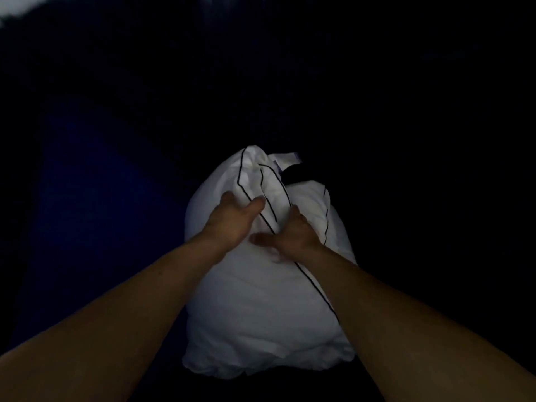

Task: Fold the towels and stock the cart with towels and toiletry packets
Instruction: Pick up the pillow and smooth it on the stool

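Here, nearly everything is dark, and only a white bundle (261, 300) and the person's two bare arms show clearly. The bundle is a plump mass of white cloth in the middle of the view, straight ahead of the person and between the forearms, with its broad end nearer the body and its gathered, creased end farther away. Thin black lines (316, 288) run along the cloth, one down its right side and others across the crumpled top. Whether it is a towel or some other linen cannot be told, and the dark hides what it rests on. The left hand (235, 219) grips the bundle near the top, with the thumb pressed on the cloth and the fingers curled over a fold. The right hand (293, 233) holds it just beside the left, fingers dug into the creases and thumb stretched toward the left wrist, so the two hands nearly touch. A small black shape (295, 172) shows behind the far end of the bundle, touching or just behind it. To the left lies a dim blue surface (87, 184), and a pale blurred patch (14, 10) sits in the top left corner.
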A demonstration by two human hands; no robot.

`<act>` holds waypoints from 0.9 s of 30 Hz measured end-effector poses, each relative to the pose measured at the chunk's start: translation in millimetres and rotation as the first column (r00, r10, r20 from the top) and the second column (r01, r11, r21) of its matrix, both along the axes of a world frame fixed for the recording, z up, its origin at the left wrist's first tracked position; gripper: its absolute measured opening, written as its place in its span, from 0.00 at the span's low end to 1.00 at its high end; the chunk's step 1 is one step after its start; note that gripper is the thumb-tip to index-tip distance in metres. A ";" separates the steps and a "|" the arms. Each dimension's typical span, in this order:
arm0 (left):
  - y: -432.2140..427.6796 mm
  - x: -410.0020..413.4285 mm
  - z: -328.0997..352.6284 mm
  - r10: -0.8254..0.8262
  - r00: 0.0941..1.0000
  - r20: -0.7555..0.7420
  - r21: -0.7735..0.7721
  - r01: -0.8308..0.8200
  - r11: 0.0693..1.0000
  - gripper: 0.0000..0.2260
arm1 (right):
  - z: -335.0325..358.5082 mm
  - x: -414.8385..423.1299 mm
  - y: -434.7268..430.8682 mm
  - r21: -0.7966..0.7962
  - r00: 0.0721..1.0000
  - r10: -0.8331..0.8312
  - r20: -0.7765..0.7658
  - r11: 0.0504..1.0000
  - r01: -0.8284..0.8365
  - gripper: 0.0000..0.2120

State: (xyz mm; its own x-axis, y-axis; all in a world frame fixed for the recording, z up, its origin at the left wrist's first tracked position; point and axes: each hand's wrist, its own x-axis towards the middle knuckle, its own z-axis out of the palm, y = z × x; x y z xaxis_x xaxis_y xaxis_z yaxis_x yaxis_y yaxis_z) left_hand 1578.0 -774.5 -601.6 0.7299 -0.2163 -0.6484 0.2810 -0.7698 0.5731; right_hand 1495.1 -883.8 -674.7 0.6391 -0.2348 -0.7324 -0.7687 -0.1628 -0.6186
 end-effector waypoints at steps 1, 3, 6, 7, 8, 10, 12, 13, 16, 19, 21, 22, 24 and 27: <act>-4.0 -0.6 -7.8 0.015 1.000 -0.025 -0.022 -0.015 1.000 0.30 | -7.2 -1.6 2.4 0.000 1.000 -0.022 -0.007 1.000 0.022 0.67; -10.3 -3.1 -21.0 0.059 0.996 -0.067 -0.040 -0.062 0.997 0.29 | -15.6 -6.0 6.9 0.026 0.999 -0.051 -0.005 0.998 0.051 0.57; -19.1 -8.3 -35.6 0.147 0.986 -0.082 -0.011 -0.149 0.989 0.40 | -16.0 -13.5 11.8 0.023 0.994 -0.058 0.091 0.998 0.056 0.27; -22.7 -11.1 -37.5 0.163 0.983 -0.088 -0.002 -0.164 0.986 0.46 | -11.9 -18.7 14.3 0.048 0.990 -0.066 0.124 0.997 0.060 0.22; -25.3 -14.3 -39.9 0.154 0.983 -0.099 0.027 -0.152 0.988 0.52 | -8.9 -26.6 17.5 0.088 0.985 -0.067 0.162 0.995 0.053 0.19; -25.6 -22.4 -46.1 0.046 0.995 -0.085 0.165 -0.031 0.986 0.51 | -4.7 -48.7 21.1 0.204 0.976 -0.068 0.209 0.979 0.025 0.19; -18.8 -30.6 -56.4 -0.070 0.998 0.009 0.271 0.064 0.960 0.33 | -6.3 -71.5 11.2 0.307 0.972 -0.147 0.185 0.948 0.085 0.16; -15.0 -33.6 -58.1 -0.106 0.992 0.061 0.265 0.086 0.960 0.25 | -8.3 -80.7 0.6 0.288 0.955 -0.240 0.175 0.940 0.183 0.13; -0.5 -34.3 -51.9 -0.235 0.963 0.132 0.242 0.198 0.950 0.08 | -30.4 -94.3 -46.1 -0.031 0.889 -0.442 0.124 0.893 0.448 0.26; 9.8 -38.8 -32.1 -0.424 0.900 0.102 0.260 0.387 0.885 0.10 | -48.8 -101.3 -64.1 0.239 0.874 -0.472 -0.120 0.840 0.487 0.49; 9.8 -49.0 -20.7 -0.512 0.858 0.049 0.262 0.483 0.835 0.13 | -59.1 -104.2 -60.3 0.436 0.853 -0.499 -0.151 0.741 0.511 0.34; 7.1 -55.6 -19.0 -0.539 0.842 0.028 0.264 0.514 0.816 0.13 | -60.8 -102.9 -58.6 0.467 0.842 -0.523 -0.131 0.717 0.517 0.24; -2.4 -71.3 -22.1 -0.529 0.849 0.001 0.250 0.512 0.822 0.07 | -60.8 -96.8 -58.4 0.474 0.856 -0.517 -0.021 0.748 0.464 0.16; -25.7 -100.7 -40.7 -0.452 0.889 -0.074 0.211 0.457 0.864 0.25 | -54.2 -83.6 -68.3 0.414 0.903 -0.419 0.092 0.841 0.348 0.08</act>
